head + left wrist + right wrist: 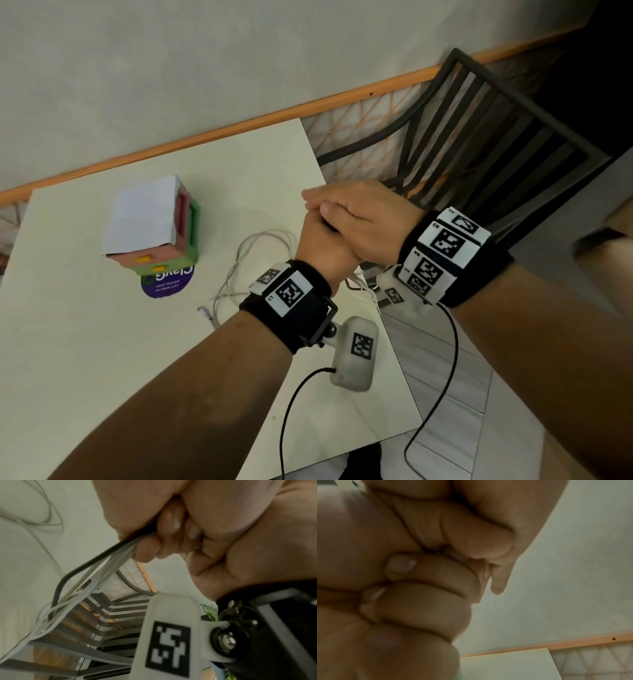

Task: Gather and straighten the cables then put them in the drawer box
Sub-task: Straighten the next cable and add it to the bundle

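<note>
Above the pale tabletop, the left hand grasps a bundle of thin white and black cables, the right hand wrapped over it, clenched.

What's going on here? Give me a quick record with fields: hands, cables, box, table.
left hand: grips a bundle of cables, white ones and one black
right hand: wrapped over the left hand; what it holds is hidden
loose cable: white, looped on the table
drawer box: pink and green, drawers shut
table: pale, beside a dark chair
</note>
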Action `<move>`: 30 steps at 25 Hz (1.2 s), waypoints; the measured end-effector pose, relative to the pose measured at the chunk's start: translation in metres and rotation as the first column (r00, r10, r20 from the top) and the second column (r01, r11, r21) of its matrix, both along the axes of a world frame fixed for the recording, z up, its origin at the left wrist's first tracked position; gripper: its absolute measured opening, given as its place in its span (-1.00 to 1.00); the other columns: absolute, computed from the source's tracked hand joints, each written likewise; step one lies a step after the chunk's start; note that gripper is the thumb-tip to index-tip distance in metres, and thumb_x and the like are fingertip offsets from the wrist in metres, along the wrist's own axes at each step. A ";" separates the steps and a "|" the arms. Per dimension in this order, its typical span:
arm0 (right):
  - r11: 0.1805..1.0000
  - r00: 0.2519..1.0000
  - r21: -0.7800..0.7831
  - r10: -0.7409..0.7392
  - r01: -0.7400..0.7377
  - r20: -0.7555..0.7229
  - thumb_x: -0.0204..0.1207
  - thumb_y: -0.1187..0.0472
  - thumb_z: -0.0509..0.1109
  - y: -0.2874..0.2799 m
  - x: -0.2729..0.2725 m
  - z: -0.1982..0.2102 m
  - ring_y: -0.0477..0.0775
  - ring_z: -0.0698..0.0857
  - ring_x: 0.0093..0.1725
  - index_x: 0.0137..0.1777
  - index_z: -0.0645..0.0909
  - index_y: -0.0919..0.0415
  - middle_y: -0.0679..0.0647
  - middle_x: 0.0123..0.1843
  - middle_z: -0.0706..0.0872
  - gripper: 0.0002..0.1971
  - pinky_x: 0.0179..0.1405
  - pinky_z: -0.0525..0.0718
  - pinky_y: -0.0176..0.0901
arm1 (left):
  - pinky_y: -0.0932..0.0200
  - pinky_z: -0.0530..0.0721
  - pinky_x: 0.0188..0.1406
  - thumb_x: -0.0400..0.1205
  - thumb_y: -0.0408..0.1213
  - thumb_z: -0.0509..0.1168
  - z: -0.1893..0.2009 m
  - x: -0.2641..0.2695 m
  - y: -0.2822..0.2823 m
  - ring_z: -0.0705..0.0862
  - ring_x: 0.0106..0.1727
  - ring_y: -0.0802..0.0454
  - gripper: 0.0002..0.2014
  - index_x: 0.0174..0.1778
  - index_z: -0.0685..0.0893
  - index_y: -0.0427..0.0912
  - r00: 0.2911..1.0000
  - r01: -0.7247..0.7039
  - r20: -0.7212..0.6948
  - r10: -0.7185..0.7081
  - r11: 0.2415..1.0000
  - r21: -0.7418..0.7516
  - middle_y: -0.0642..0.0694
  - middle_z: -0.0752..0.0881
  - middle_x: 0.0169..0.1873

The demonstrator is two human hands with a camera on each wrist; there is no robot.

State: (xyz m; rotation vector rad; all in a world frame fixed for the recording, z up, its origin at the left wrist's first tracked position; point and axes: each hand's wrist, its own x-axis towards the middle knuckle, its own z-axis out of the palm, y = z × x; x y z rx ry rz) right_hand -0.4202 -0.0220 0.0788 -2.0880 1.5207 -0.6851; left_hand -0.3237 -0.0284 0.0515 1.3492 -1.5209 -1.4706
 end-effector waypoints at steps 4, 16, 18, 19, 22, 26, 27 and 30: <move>0.987 0.920 0.131 0.038 -0.096 0.389 0.62 0.06 0.16 0.004 -0.003 -0.007 -0.14 0.29 0.65 0.64 0.32 0.10 0.01 0.67 0.36 -0.44 0.68 0.20 -0.07 | 0.16 0.60 -0.47 0.57 -0.21 0.22 0.010 0.002 0.004 0.73 -0.40 -0.07 -0.79 -0.05 0.62 -0.29 0.991 -0.086 -0.100 0.092 0.995 0.060 -0.15 0.75 -0.35; 0.851 0.931 0.442 -0.356 0.285 0.086 0.52 -0.08 0.42 0.009 -0.008 -0.079 0.08 0.46 -0.57 -0.52 0.48 0.25 0.10 -0.58 0.48 -0.50 -0.52 0.43 -0.13 | 0.19 0.34 -0.55 0.52 -0.46 0.45 0.042 0.030 -0.004 0.18 -0.68 0.06 -0.50 -0.68 0.44 -0.03 0.921 0.011 -0.387 0.048 0.989 0.148 0.06 0.24 -0.73; 0.757 0.916 0.539 -0.393 0.369 -0.075 0.54 -0.04 0.42 0.012 -0.016 -0.095 0.02 0.49 -0.54 -0.52 0.51 0.15 0.02 -0.55 0.51 -0.55 -0.48 0.47 -0.20 | 0.17 0.22 -0.55 0.54 -0.40 0.42 0.045 0.046 -0.014 0.10 -0.66 0.04 -0.48 -0.72 0.41 -0.05 0.910 -0.043 -0.392 0.133 0.973 0.229 0.05 0.17 -0.71; 0.728 0.911 0.565 -0.398 0.388 -0.113 0.53 -0.04 0.42 0.013 -0.019 -0.101 0.02 0.51 -0.51 -0.49 0.56 0.14 0.02 -0.53 0.53 -0.59 -0.45 0.51 -0.18 | 0.17 0.18 -0.56 0.55 -0.39 0.40 0.047 0.053 -0.020 0.07 -0.65 0.04 -0.47 -0.71 0.37 -0.05 0.903 -0.102 -0.378 0.206 0.955 0.278 0.04 0.15 -0.71; 0.690 0.889 0.577 -0.428 0.438 -0.163 0.51 -0.02 0.42 0.010 -0.022 -0.121 0.08 0.58 -0.44 -0.42 0.66 0.18 0.06 -0.48 0.61 -0.65 -0.38 0.60 -0.08 | 0.22 0.16 -0.60 0.56 -0.40 0.35 0.049 0.068 -0.028 0.05 -0.67 0.03 -0.53 -0.55 0.25 -0.03 0.874 -0.223 -0.352 0.334 0.921 0.320 0.03 0.13 -0.70; 0.678 0.874 0.551 -0.358 0.486 -0.329 0.48 0.02 0.33 0.002 -0.014 -0.142 0.16 0.70 -0.35 -0.35 0.69 0.22 0.15 -0.36 0.73 -0.69 -0.34 0.68 -0.09 | 0.13 0.07 -0.53 0.48 -0.44 0.42 0.031 0.078 -0.017 0.04 -0.68 0.01 -0.48 -0.63 0.27 0.00 0.911 -0.254 -0.259 0.322 0.930 0.265 0.02 0.13 -0.69; 0.670 0.872 0.560 -0.340 0.488 -0.353 0.49 0.04 0.31 0.001 -0.010 -0.146 0.16 0.71 -0.33 -0.32 0.69 0.24 0.17 -0.34 0.73 -0.70 -0.35 0.66 -0.10 | 0.10 0.05 -0.51 0.45 -0.46 0.44 0.025 0.080 -0.015 0.04 -0.67 0.02 -0.50 -0.60 0.27 -0.02 0.910 -0.266 -0.248 0.333 0.926 0.267 0.01 0.12 -0.68; 0.644 0.872 0.592 -0.298 0.484 -0.388 0.53 0.07 0.30 0.000 0.003 -0.156 0.16 0.69 -0.30 -0.23 0.68 0.24 0.16 -0.31 0.70 -0.73 -0.37 0.60 -0.16 | 0.12 0.04 -0.51 0.29 -0.41 0.46 0.012 0.088 -0.015 0.03 -0.65 0.02 -0.60 -0.48 0.29 -0.08 0.888 -0.305 -0.258 0.380 0.908 0.288 0.00 0.12 -0.68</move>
